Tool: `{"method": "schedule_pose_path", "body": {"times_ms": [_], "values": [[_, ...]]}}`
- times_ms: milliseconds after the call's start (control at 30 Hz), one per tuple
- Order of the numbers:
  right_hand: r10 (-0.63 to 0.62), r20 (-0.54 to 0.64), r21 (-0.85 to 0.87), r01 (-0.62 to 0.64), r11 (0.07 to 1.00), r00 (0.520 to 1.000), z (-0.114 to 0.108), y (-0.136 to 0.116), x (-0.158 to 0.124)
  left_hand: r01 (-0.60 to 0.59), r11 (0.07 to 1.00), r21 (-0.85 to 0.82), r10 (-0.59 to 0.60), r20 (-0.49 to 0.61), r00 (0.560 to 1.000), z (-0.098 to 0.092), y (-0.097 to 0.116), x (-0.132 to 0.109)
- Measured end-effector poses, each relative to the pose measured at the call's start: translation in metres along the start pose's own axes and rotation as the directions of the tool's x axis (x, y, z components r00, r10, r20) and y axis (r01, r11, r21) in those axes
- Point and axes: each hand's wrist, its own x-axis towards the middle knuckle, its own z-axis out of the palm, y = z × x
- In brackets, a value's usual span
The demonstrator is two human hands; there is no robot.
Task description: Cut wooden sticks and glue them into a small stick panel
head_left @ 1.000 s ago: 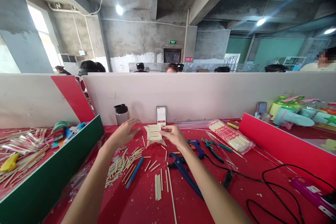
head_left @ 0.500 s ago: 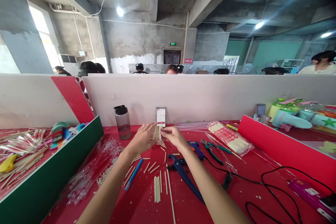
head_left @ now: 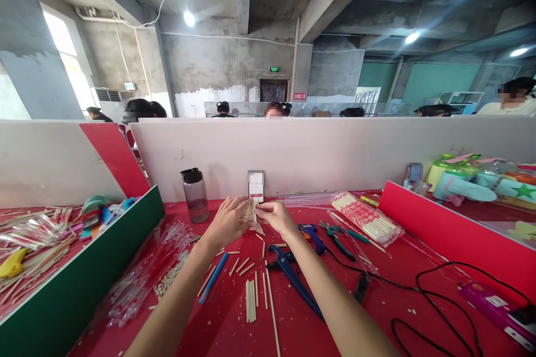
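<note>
My left hand (head_left: 228,222) is closed on a small structure of pale wooden sticks (head_left: 250,213), its fingers along the left side. At the right edge of that structure, my right hand (head_left: 277,218) pinches with thumb and fingertips; a stick seems to be between them, though the fingers partly hide it. Below the hands, a row of short cut sticks (head_left: 250,301) lies on the red table beside one long stick (head_left: 272,309). Several loose short pieces and a blue pen-like stick (head_left: 213,278) lie nearer my left forearm.
Blue pipe cutters (head_left: 295,284), a blue glue gun (head_left: 312,237) and green-handled pliers (head_left: 339,242) lie right. A phone (head_left: 256,185) and dark bottle (head_left: 195,195) stand by the white partition (head_left: 314,156). Packaged sticks (head_left: 366,217), black cable (head_left: 435,290) and plastic bags (head_left: 146,273) lie around.
Both hands stay almost in place around the stick structure. The view has shifted very slightly; nothing on the table has visibly moved.
</note>
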Motion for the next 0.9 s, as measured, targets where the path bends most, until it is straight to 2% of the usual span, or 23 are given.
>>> {"method": "schedule_pose_path", "body": {"times_ms": [167,333,467,533,667,800,900], "values": [[0.01,0.019,-0.008,-0.01,1.0,1.0,-0.001,-0.005,-0.003,0.002,1.0,0.03,-0.003,0.045,0.999,-0.005,-0.003,0.002],[0.022,-0.01,-0.041,-0.023,0.999,1.0,-0.013,-0.017,-0.006,0.098,0.995,0.012,-0.098,0.03,0.995,-0.038,-0.003,-0.005],[-0.011,-0.034,-0.128,0.007,0.992,0.999,-0.03,-0.036,-0.015,0.145,0.988,-0.053,-0.131,0.202,0.971,-0.06,0.01,-0.033],[-0.018,-0.004,-0.194,0.017,0.981,1.0,-0.039,-0.045,-0.025,0.137,0.987,-0.089,-0.105,0.304,0.947,-0.058,0.019,-0.053],[-0.04,0.056,-0.313,0.056,0.948,0.998,-0.047,-0.047,-0.058,0.155,0.982,-0.106,-0.099,0.411,0.906,-0.035,0.032,-0.089],[0.0,0.059,-0.402,0.024,0.915,0.998,-0.042,-0.027,-0.091,0.18,0.971,-0.159,-0.082,0.485,0.871,-0.013,0.038,-0.109],[0.022,0.059,-0.494,0.01,0.87,0.998,-0.035,-0.012,-0.104,0.186,0.968,-0.166,-0.074,0.52,0.851,-0.005,0.042,-0.113]]}}
